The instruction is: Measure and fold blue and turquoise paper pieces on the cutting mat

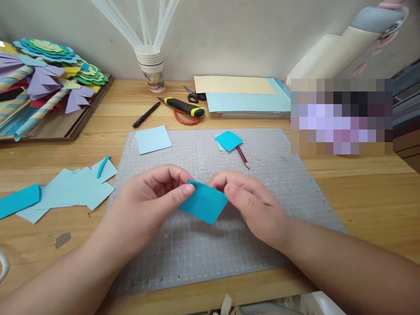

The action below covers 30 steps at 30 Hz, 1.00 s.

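Note:
A bright blue piece of paper [205,203] is held up above the grey cutting mat [197,258]. My left hand [154,201] pinches its upper left corner between thumb and fingers. At its right corner, my right hand [252,203] grips with the thumb in front; those fingers are partly hidden behind. Beyond the hands, another bright blue paper piece [229,140] rests over a pale blue one, touching a dark red pencil [243,157]. A pale blue square of paper [153,140] lies at the mat's far left.
Left of the mat spread several pale blue papers [70,188], a blue strip [19,200] and a thin blue offcut [103,167]. Behind are a pen [146,114], a utility knife [183,106], scissors [194,94], stacked paper [246,101], a paper cup [152,76] and paper flowers [46,83].

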Available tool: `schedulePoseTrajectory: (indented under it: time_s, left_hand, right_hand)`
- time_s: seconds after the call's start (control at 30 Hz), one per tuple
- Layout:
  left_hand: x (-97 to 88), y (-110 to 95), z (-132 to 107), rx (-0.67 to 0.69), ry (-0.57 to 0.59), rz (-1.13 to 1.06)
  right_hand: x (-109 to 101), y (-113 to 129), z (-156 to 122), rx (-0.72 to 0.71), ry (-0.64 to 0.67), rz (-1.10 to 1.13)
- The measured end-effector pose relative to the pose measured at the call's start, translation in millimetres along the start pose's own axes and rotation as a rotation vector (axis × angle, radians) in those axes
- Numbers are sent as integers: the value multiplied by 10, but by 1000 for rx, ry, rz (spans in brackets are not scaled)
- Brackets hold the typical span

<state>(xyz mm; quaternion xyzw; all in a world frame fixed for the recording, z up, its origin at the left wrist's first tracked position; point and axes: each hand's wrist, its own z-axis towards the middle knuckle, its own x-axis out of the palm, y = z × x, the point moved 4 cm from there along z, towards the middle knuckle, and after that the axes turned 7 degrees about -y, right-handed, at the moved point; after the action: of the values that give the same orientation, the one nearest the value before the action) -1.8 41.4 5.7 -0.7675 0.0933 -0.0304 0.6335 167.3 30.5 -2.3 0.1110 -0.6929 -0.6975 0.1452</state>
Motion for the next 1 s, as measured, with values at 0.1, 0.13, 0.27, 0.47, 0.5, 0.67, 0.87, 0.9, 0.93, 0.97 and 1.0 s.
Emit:
schedulePoseTrajectory:
  time_s: [0.1,0.13,0.27,0.47,0.5,0.67,0.87,0.9,0.93,0.97,1.0]
  left_hand:
    - [64,-11,-19,14,115,90]
    - [77,-6,-20,13,129,116]
    - [83,10,-16,23,106,160]
    - [95,23,-33,-11,154,179]
    - [99,30,-34,-30,158,190]
    - [115,-14,-23,33,115,306]
    - [119,-114,-56,239,110,423]
    - [113,-130,-70,278,93,445]
    - [109,-143,-84,311,79,470]
    - [108,-156,-98,345,66,496]
    - [112,-167,-111,381,61,524]
  right_hand:
    - [28,-95,15,238,68,192]
    - [46,-122,17,309,108,242]
    - [100,-182,9,511,224,372]
    - [92,-167,16,441,153,311]
    - [78,-154,23,387,104,258]
    - [51,-103,33,213,-24,84]
    - [108,-99,39,315,94,245]
    - [108,-98,34,320,100,210]
    - [106,-97,27,318,100,167]
    - [101,-95,19,308,93,122]
    - [95,-92,11,289,86,81]
